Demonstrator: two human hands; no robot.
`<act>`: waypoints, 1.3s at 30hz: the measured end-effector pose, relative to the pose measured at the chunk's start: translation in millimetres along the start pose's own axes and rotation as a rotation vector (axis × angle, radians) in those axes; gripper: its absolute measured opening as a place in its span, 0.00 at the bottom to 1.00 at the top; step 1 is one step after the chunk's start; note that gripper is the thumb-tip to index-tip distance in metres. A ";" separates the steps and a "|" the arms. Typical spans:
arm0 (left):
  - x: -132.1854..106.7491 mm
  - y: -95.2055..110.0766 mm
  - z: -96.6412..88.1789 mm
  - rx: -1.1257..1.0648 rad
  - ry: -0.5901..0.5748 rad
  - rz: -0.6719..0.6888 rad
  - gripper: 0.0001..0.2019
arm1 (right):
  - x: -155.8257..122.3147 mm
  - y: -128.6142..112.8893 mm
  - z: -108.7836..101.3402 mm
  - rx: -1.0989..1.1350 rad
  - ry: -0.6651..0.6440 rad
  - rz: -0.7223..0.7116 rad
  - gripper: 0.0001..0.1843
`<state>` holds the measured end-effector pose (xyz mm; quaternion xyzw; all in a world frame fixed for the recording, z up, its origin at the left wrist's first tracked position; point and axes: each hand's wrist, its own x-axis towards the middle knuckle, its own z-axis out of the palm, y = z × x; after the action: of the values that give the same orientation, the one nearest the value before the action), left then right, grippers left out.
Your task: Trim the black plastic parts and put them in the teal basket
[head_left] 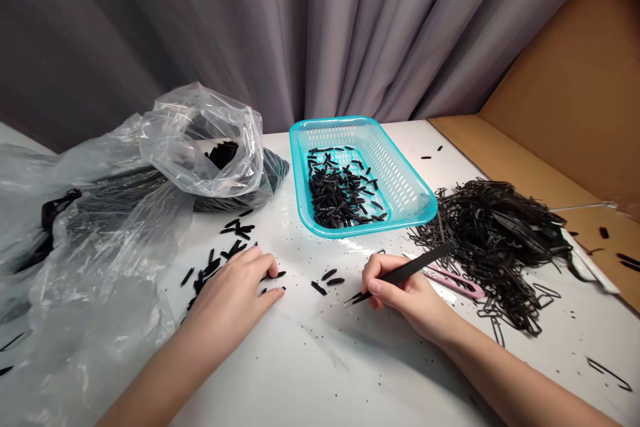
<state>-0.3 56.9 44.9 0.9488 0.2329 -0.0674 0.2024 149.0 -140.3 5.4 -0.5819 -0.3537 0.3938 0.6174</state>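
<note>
My right hand point(397, 290) grips a pair of black tweezers point(413, 267), their tips apart just above the white table. Left of the tips lie three small black strips point(329, 280). My left hand point(240, 287) rests on the table over a scatter of similar black pieces point(213, 261). Its thumb and bent forefinger are apart, with small dark pieces beside their tips; what lies under the palm is hidden. A turquoise plastic basket point(361, 233) stands beyond both hands, a heap of black pieces point(337, 197) in its left part.
At left, a clear plastic bag point(200, 173) holds more black pieces. A tangled heap of thin black loops point(500, 233) lies at right, by a pink-handled tool point(457, 282) and a white stick point(590, 263). Cardboard point(565, 73) borders the right side; a grey curtain point(250, 33) hangs behind.
</note>
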 end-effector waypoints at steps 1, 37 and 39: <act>-0.2 -1.3 -2.2 0.008 -0.032 -0.002 0.02 | 0.5 -0.1 0.1 0.001 0.000 0.000 0.12; -4.8 24.9 46.2 -1.637 -0.354 -0.178 0.07 | -12.9 -4.9 11.4 -0.347 -0.018 -0.301 0.07; -5.4 25.4 46.2 -1.639 -0.363 -0.162 0.07 | -12.3 -4.2 11.5 -0.340 -0.028 -0.290 0.07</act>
<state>5.3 14.8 13.0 0.4566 0.2392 -0.0427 0.8558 133.5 -146.3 10.7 -0.6152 -0.5036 0.2434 0.5556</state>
